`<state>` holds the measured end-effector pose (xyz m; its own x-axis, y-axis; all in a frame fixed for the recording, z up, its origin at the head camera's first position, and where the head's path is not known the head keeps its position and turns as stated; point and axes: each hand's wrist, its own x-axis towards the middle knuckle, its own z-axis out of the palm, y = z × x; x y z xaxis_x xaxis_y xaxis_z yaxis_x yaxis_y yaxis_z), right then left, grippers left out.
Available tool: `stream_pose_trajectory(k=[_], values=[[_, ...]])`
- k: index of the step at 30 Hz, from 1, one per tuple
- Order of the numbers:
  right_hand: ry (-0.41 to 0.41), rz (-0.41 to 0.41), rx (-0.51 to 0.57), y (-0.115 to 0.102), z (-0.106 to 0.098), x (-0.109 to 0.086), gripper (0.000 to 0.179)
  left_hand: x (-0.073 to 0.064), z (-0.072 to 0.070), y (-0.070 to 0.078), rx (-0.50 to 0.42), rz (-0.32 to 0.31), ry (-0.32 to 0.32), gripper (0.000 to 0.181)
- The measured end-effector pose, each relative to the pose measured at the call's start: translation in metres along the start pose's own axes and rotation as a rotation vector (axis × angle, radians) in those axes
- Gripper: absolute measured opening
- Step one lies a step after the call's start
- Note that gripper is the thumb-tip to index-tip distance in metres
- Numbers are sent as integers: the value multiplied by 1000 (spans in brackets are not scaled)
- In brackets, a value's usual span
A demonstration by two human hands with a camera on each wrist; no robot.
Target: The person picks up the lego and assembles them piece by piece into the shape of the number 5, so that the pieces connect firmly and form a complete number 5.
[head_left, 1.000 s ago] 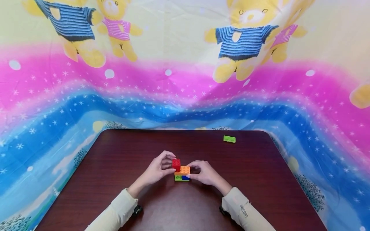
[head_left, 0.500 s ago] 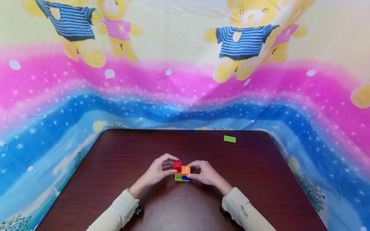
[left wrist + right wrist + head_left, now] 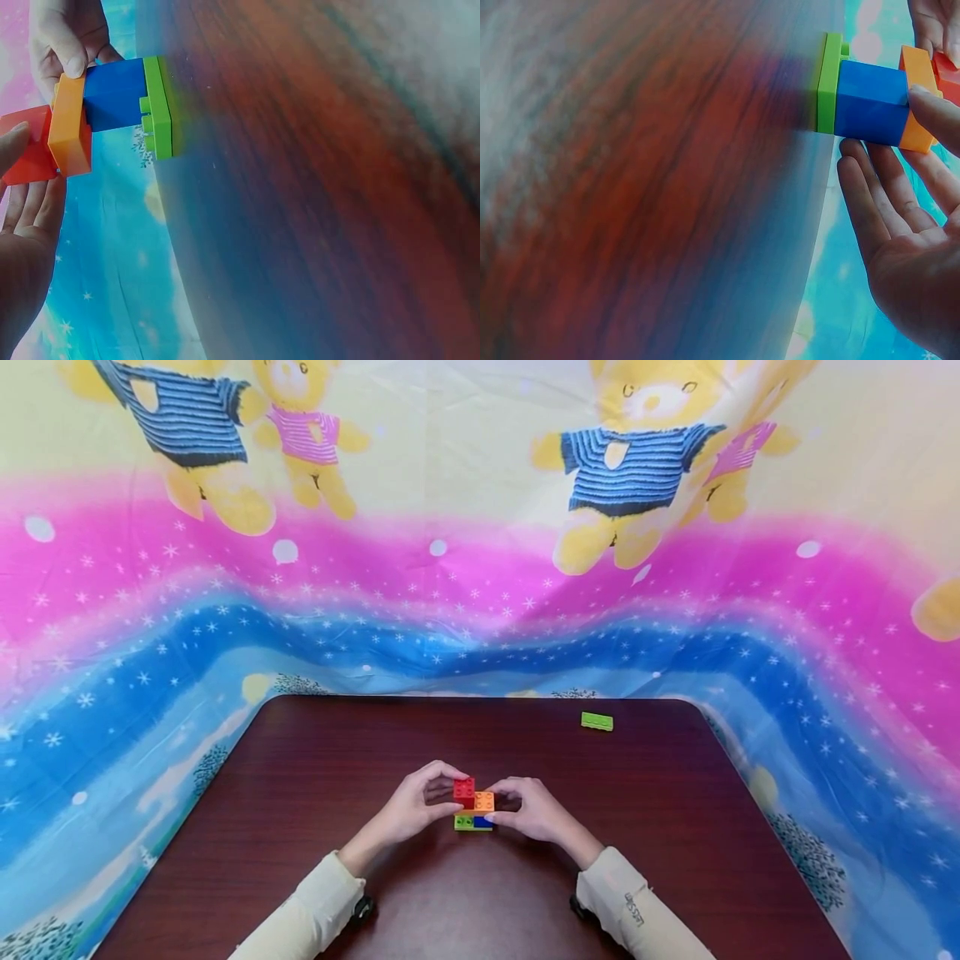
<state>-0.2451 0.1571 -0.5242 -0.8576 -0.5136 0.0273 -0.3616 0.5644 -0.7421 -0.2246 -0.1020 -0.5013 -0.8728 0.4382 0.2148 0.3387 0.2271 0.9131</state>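
Observation:
Before me on the table a small stack of toy building bricks stands upright. Its base is a lime-green plate [image 3: 463, 822], with studs bare on the left half. A blue brick [image 3: 871, 103] sits on the plate's right half. Across the top lies an orange brick [image 3: 484, 801], overhanging to the left. My left hand [image 3: 417, 799] pinches a red brick [image 3: 464, 794] between thumb and fingers, right at the studs of the orange brick's left end. My right hand [image 3: 534, 810] grips the orange brick from the right, thumb in front and fingers behind.
A second lime-green plate [image 3: 597, 721] lies near the back edge of the dark wooden table [image 3: 337, 743], right of the stack. Behind the table hangs a cloth [image 3: 480, 568] printed with bears and snowflakes.
My left hand has moved slightly right and down with the red brick, which now covers more of the orange brick's left end. My right hand and the stack have stayed in place.

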Motion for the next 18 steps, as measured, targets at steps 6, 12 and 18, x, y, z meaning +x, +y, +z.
stream_pose_trajectory(k=[6,12,18], values=[[-1,4,1,0,0,0,38,-2,0,12,15,25,0,42],[1,-5,-5,0,0,0,38,0,1,6,-1,14,-14,42],[-5,2,1,-1,-1,0,37,3,1,-13,18,1,-24,45]])
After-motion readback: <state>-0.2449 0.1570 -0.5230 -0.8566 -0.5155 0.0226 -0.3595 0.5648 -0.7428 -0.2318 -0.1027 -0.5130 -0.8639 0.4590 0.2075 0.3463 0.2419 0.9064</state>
